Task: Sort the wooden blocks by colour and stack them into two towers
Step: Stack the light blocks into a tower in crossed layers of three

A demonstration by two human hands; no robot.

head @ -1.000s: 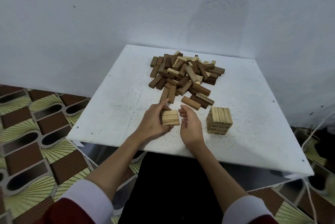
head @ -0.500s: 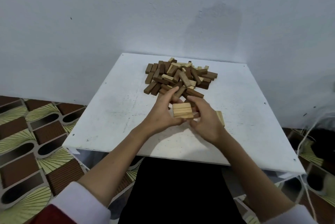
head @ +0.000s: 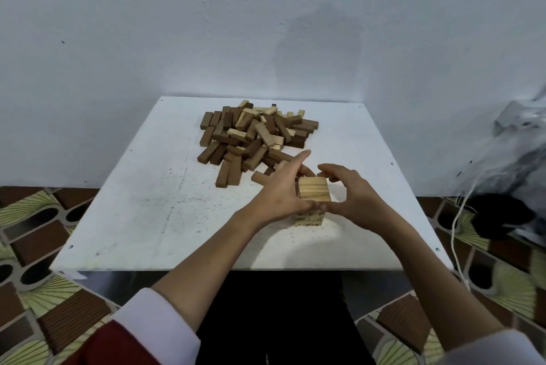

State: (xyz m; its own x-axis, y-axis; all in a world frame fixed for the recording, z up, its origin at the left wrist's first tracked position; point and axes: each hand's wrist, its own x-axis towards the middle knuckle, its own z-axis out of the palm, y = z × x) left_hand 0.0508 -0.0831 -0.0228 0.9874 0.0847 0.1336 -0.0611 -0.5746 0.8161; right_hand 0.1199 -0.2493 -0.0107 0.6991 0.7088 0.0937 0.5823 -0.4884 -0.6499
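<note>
Hands are both at the light tower (head: 310, 211), which stands on the white table (head: 147, 217) near the front edge, a bit right of centre. Top layer (head: 313, 191) of the tower is three light blocks side by side, grain lines visible; lower layers show only at the bottom front, the rest is hidden behind the fingers.

Left hand (head: 279, 196) is on the left side of the tower, thumb curled along the front lower edge of the top layer & index finger stretched straight out toward the pile. Right hand (head: 350, 197) is on the right side, fingers curved over the far right corner and thumb at the front; the two thumbs nearly meet in front of the tower. So both hands grip the top layer from opposite sides. Whether the layer sits fully flush on the one below, I cannot tell.

Pile of blocks (head: 257, 135) lies at the back centre of the table, dark and light pieces mixed, mostly dark. One loose light-brown block (head: 260, 178) lies just beside the left hand, at the near edge of the pile.

Wall (head: 266, 25) behind is plain white. Floor (head: 38, 234) has brown & green patterned tiles. At the right there is a white cord (head: 461, 217) and a grey bundle (head: 523, 140), too blurred to tell what it is.
</note>
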